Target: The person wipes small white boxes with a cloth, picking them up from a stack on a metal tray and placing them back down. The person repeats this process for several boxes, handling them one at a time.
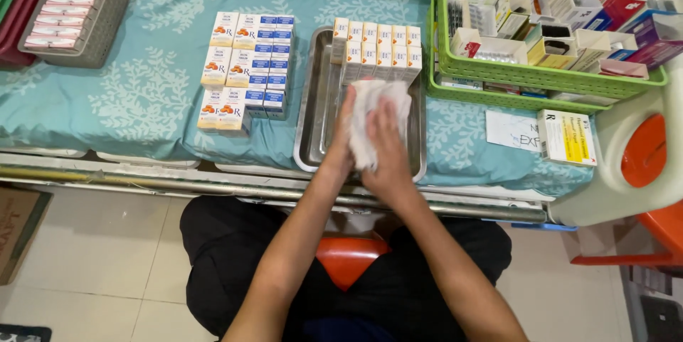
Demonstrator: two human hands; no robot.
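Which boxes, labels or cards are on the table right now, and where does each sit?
White boxes: two rows, far end of metal tray, orange bands.
White-blue-orange cartons: stacked left of tray.
Mixed cartons: green basket, right.
White-yellow box: flat, front of basket.
White card: beside it.
Pink-white packs: grey basket, far left.

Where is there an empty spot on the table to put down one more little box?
Bare cloth lies between the grey basket and the orange-and-blue boxes. The tray's left side is bare too. It is crowded at the tray's back row of boxes, under both hands with the white cloth, and in the green baskets.
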